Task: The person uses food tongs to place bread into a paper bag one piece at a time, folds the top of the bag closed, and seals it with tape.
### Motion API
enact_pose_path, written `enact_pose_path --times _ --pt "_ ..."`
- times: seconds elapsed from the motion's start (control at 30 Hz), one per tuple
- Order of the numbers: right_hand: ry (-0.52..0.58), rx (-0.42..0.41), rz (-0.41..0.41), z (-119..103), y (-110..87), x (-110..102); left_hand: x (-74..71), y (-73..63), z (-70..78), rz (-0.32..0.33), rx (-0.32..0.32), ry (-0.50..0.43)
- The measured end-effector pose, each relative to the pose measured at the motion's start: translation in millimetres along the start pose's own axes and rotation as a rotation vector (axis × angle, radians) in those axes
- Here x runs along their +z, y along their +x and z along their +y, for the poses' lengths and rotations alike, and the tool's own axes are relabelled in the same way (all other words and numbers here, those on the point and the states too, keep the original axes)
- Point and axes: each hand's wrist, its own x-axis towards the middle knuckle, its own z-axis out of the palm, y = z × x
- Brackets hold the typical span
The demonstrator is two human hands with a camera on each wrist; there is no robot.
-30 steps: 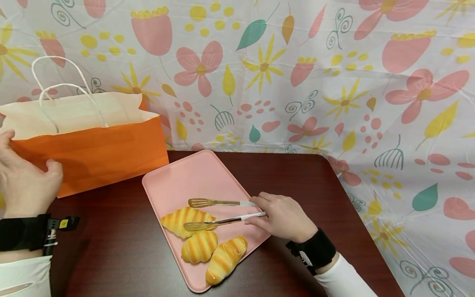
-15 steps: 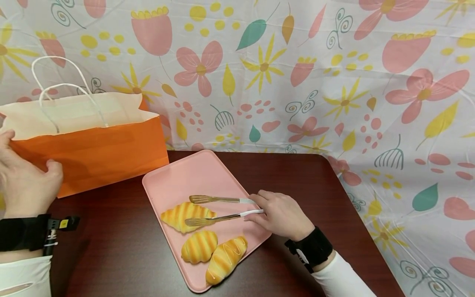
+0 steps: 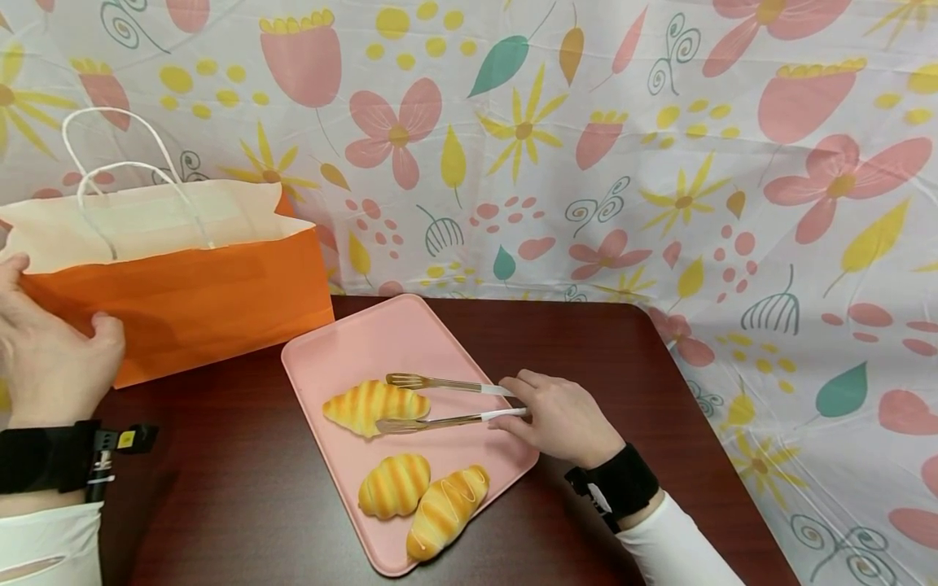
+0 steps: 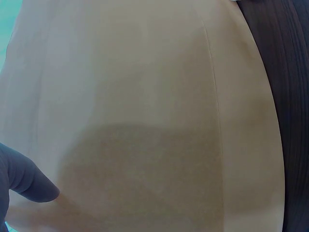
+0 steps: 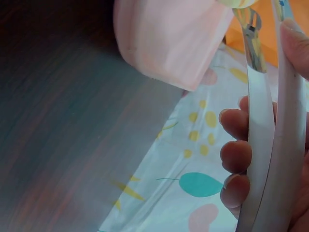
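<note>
My right hand (image 3: pixel 567 419) grips the tongs (image 3: pixel 454 419) by their white handles, its fingers curled round them. The gold slotted tips stand either side of the right end of a croissant-shaped bread (image 3: pixel 374 404). Whether both tips touch it I cannot tell. This bread is on the pink tray (image 3: pixel 381 338), apart from a small round bread (image 3: pixel 396 486) and a drizzled long bread (image 3: pixel 449 514). My left hand (image 3: pixel 54 354) holds the left end of the orange paper bag (image 3: pixel 212 297), thumb (image 4: pixel 36 183) at its wall; most other fingers are hidden or out of frame.
Upright at the left, the bag has a wide mouth and two white handles (image 3: pixel 135 171). The tray lies aslant on a dark wood table (image 3: pixel 579 342), close to the bag's right corner. A flower-patterned cloth (image 3: pixel 557 122) hangs behind the table.
The croissant-shaped bread has moved up the tray, away from the other two breads, with the tongs' tips around its right end. My left hand and the bag stay in place.
</note>
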Motion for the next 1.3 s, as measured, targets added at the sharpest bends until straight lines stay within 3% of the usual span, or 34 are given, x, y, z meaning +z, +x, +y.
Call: enact_pose_path --times 0.57,1.3 --pt "-0.031 -0.014 0.003 -1 2.0 10 5.0 7.4 -13.3 -0.003 -0.005 0.010" --pt "-0.092 -0.064 0.083 -3 0.7 10 0.0 -1.1 1.0 0.004 0.004 0.001"
